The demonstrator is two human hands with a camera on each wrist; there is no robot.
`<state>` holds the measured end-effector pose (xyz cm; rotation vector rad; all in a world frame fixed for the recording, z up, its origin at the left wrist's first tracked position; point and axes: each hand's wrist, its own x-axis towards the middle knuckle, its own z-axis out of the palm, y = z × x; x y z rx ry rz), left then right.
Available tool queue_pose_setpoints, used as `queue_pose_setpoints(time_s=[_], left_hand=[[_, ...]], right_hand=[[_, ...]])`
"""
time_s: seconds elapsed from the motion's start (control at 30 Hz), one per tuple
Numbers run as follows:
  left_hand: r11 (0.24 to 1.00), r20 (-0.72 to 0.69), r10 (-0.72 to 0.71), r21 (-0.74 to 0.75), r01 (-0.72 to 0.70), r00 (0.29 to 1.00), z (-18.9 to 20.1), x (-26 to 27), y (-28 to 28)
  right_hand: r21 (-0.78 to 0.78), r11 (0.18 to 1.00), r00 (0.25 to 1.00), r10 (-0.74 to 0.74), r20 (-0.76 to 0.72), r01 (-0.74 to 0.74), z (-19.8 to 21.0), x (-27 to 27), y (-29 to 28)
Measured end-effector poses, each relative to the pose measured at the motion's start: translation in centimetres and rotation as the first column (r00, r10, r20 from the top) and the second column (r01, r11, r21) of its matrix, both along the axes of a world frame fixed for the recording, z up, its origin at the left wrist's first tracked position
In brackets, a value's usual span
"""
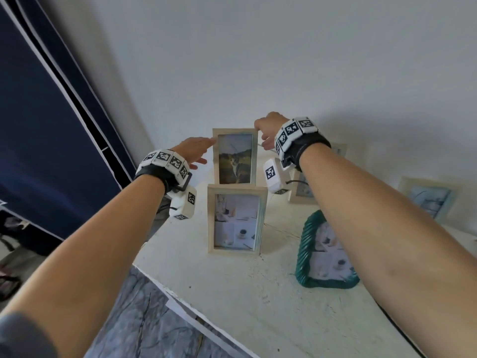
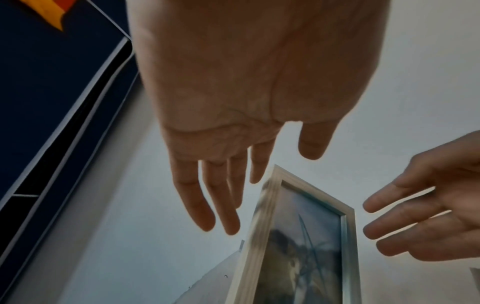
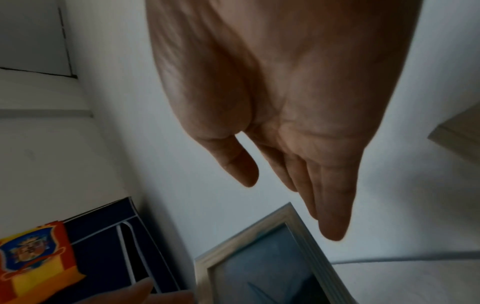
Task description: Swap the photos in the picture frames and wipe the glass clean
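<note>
— What stands nearest on the bench [image 1: 232, 301]?
— A wooden frame [image 1: 236, 219], upright near the bench's left edge, with a teal frame [image 1: 322, 251] to its right.
— And behind?
— The cat-photo frame [image 1: 235, 157], by the wall. The left hand [image 1: 192, 152] and right hand [image 1: 268, 130], fingers spread, flank its top corners; contact unclear.

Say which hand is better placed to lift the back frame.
Probably right. The right hand hangs over the back frame's top corner; the left hand is open beside its left edge. Neither grips yet, and both look close enough.
</note>
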<state>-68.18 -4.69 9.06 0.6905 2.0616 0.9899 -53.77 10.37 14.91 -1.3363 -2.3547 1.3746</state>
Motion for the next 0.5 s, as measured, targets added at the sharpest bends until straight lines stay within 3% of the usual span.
queue_pose_setpoints(time_s=[0.13,0.3,0.5], left_hand=[[0.997,0.049,-0.069,-0.035,0.071,0.996,0.2,-0.7,0.9],[0.996,0.064,-0.086,-0.006,0.087,0.994,0.3,-1.2,1.5],[0.979,-0.023,-0.071,0.19,0.074,0.997,3.5,-0.3,1.4]], right_hand=[[-0.031,0.997,0.997,0.075,-0.004,-0.075,-1.0,-0.6,0.7],[-0.012,0.998,0.998,0.063,0.02,-0.063,-1.1,-1.4,1.1],[0.107,0.994,0.981,-0.006,-0.195,0.028,1.3,-1.2,1.6]])
